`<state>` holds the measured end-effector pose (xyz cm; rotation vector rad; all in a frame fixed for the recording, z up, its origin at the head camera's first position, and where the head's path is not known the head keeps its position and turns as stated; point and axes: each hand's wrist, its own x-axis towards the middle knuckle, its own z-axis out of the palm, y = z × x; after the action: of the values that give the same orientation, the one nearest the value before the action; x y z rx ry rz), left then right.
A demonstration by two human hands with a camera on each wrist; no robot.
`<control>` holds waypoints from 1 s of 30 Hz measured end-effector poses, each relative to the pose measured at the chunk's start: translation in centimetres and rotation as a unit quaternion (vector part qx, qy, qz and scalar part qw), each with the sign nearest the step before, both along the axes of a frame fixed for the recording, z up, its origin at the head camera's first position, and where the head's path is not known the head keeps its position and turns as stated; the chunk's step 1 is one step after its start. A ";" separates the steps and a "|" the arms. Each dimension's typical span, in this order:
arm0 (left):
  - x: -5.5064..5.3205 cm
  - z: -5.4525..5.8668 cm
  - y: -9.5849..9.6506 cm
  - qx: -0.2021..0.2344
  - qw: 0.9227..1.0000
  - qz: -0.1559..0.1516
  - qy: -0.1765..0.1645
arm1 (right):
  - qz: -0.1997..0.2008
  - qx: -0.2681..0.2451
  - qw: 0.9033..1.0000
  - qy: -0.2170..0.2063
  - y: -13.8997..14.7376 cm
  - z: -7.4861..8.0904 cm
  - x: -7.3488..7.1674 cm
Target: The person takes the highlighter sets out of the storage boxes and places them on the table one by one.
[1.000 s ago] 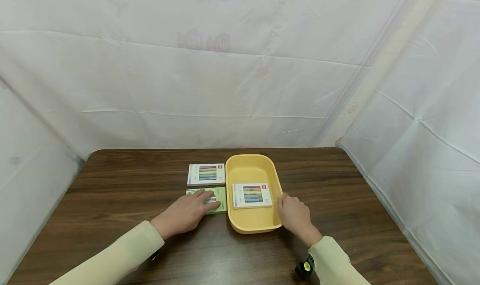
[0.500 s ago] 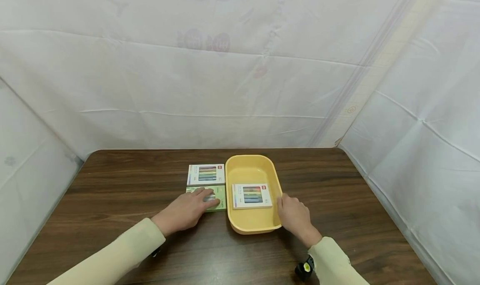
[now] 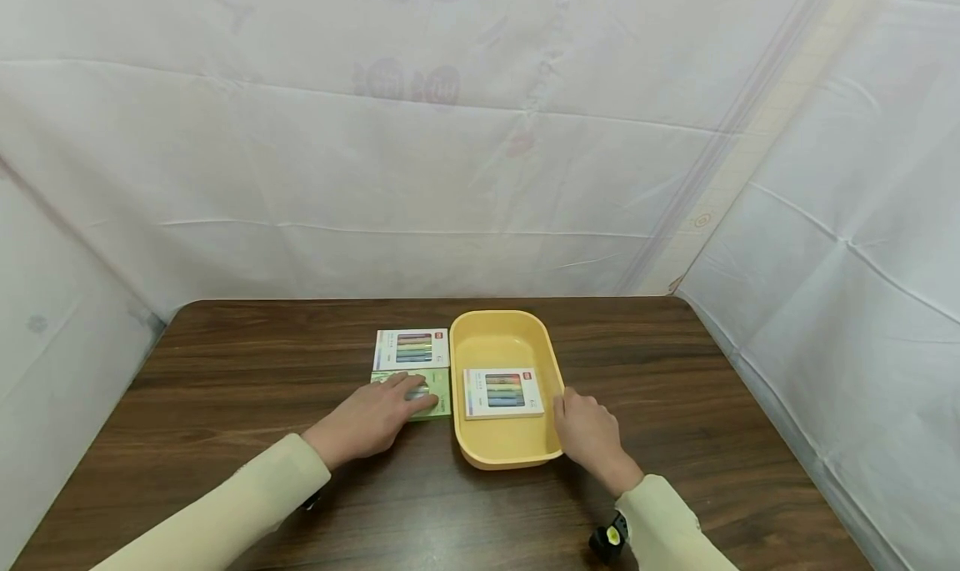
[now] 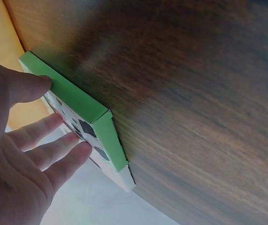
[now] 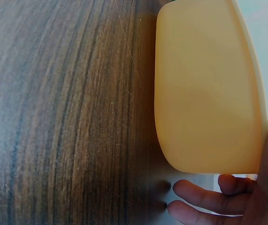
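Observation:
A green flat box with a clear window point(image 3: 441, 389) lies on the table, left of a yellow plastic basin point(image 3: 504, 448). My left hand point(image 3: 367, 417) rests on it; in the left wrist view the thumb touches the side of the green box point(image 4: 75, 96) while fairly straight fingers lie on its printed face. Behind it lies a white box of coloured pens or sticks point(image 3: 386, 351). A similar white box point(image 3: 504, 393) lies flat inside the basin. My right hand point(image 3: 590, 433) grips the basin's right rim; some fingers show past the basin wall point(image 5: 209, 93) in the right wrist view.
The dark wood-grain table point(image 3: 247, 388) stretches to both sides. White sheeting point(image 3: 450, 179) hangs behind the table's far edge and along both sides. A black wrist device point(image 3: 609, 539) sits below the right sleeve.
My left hand has pushed the green box slightly away from me, up to the white box behind it. The right hand and basin hold almost still.

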<state>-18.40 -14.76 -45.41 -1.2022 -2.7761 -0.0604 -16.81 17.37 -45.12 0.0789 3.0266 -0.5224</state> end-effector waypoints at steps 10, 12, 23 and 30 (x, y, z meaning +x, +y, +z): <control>-0.1 0.0 0.0 -0.002 1.000 0.002 0.004 | -0.002 0.000 1.000 0.000 -0.1 0.1 0.0; -0.1 0.1 0.0 -0.004 1.000 0.002 0.005 | -0.001 0.002 1.000 0.001 -0.1 0.1 0.0; 0.0 0.4 0.1 0.004 1.000 0.002 0.005 | -0.002 0.002 1.000 0.004 -0.1 0.1 0.1; -0.1 1.0 0.3 0.031 0.999 -0.004 0.028 | -0.002 0.004 1.000 0.005 -0.1 0.2 0.0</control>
<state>-18.50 -14.45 -44.39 -1.1826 -2.7003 -0.1125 -16.84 17.31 -44.95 0.0823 3.0391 -0.5128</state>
